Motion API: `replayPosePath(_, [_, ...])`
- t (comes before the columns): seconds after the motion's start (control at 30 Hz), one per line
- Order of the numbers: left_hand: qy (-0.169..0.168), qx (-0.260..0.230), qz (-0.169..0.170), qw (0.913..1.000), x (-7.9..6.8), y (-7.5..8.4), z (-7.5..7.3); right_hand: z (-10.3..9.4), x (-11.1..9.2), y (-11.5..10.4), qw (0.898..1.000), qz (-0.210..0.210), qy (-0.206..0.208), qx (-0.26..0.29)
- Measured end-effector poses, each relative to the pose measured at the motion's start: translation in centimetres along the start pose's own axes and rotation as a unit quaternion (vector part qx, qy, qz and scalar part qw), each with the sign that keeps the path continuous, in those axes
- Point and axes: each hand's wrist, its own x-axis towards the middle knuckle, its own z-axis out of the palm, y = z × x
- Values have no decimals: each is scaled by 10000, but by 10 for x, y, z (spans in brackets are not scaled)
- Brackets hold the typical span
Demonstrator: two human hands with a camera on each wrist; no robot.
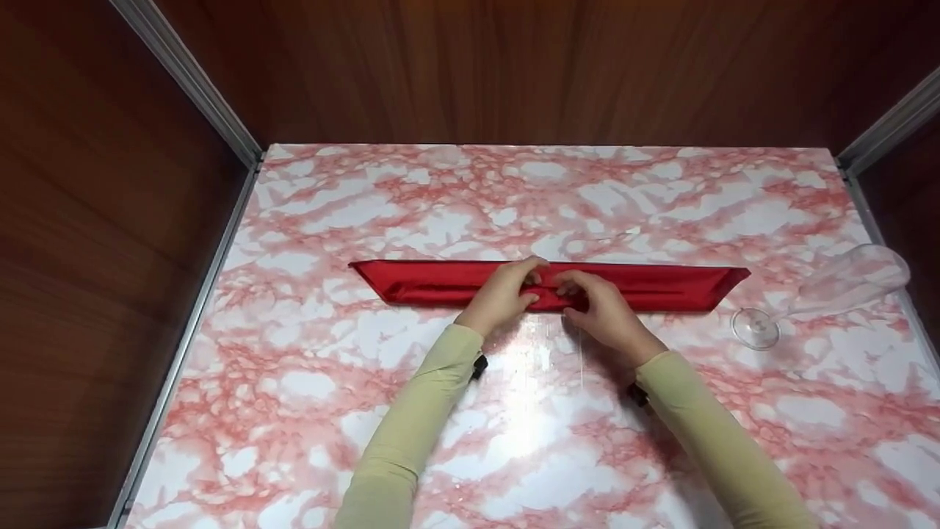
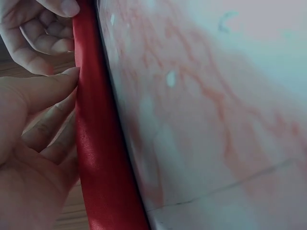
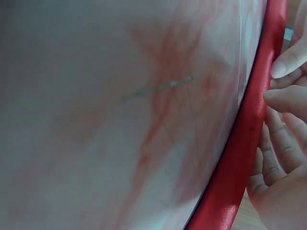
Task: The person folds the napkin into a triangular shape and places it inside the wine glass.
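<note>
A shiny red cloth napkin (image 1: 440, 283), folded into a long flat strip with slanted ends, lies across the middle of the table. Both hands meet near its centre. My left hand (image 1: 507, 294) pinches the strip, its thumb at the near edge and its fingers bent over the cloth. Just to the right, my right hand (image 1: 602, 312) holds it in a similar way, fingers curled above and thumb at the near edge. In the left wrist view the napkin (image 2: 98, 143) runs upright past both thumbs; the right wrist view shows the napkin (image 3: 240, 139) along the fingertips.
On the right, a clear wine glass (image 1: 855, 279) lies on its side, its round foot toward the napkin. The table (image 1: 308, 411) has a red and white marbled top. Dark wooden panels (image 1: 477, 73) enclose the back and both sides.
</note>
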Motion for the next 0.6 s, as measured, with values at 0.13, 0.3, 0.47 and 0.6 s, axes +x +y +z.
replayPosePath(0.13, [86,-260,1,9996,-1,1,-1,-1,2,0,9999,112,-68,-9])
replayPosePath(0.3, [102,-634,8,9979,-2,3,-1,-2,4,2,9996,232,-117,80])
replayPosePath(0.47, [85,-809,103,9966,-2,5,-1,-1,7,4,9995,216,-130,210])
replayPosePath(0.6, [84,-818,143,9965,-2,5,-1,-2,9,5,9993,244,-159,217])
